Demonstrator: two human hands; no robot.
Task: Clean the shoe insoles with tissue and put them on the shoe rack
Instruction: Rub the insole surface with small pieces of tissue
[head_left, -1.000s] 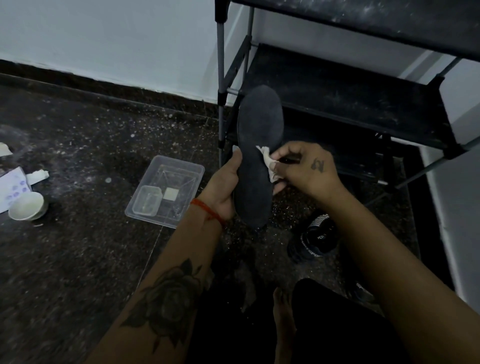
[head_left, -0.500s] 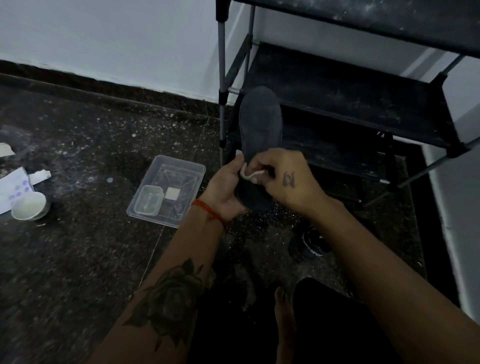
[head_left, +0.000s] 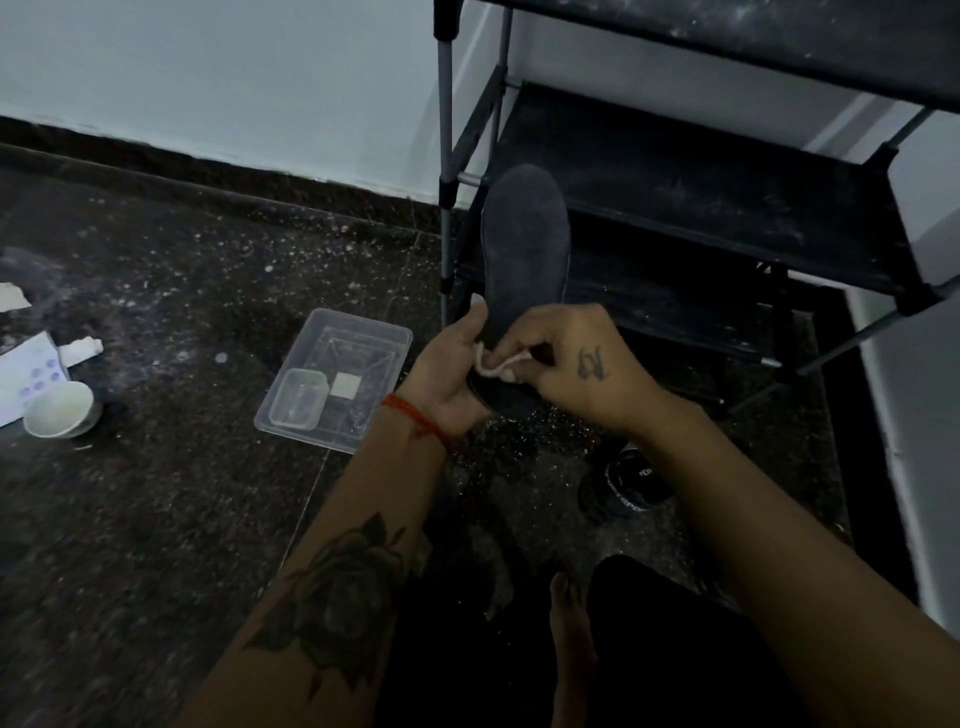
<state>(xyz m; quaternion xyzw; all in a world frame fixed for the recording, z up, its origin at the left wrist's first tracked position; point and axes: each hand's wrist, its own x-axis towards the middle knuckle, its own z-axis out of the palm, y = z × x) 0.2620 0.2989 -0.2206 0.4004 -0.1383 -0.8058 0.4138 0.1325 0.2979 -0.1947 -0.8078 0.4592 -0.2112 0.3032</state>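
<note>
A dark grey insole stands almost upright in front of me, toe end up. My left hand grips its lower left edge, thumb on the front face. My right hand pinches a small white tissue against the heel end of the insole and covers that part. Right behind the insole stands the black shoe rack with dusty fabric shelves and grey metal posts.
A clear plastic tray with a small tub in it lies on the dark speckled floor to the left. Farther left sit a white bowl and paper scraps. A black shoe lies under my right forearm. My bare foot shows below.
My right hand has slid the tissue down the insole from its middle to the heel end. The left hand keeps its hold on the insole.
</note>
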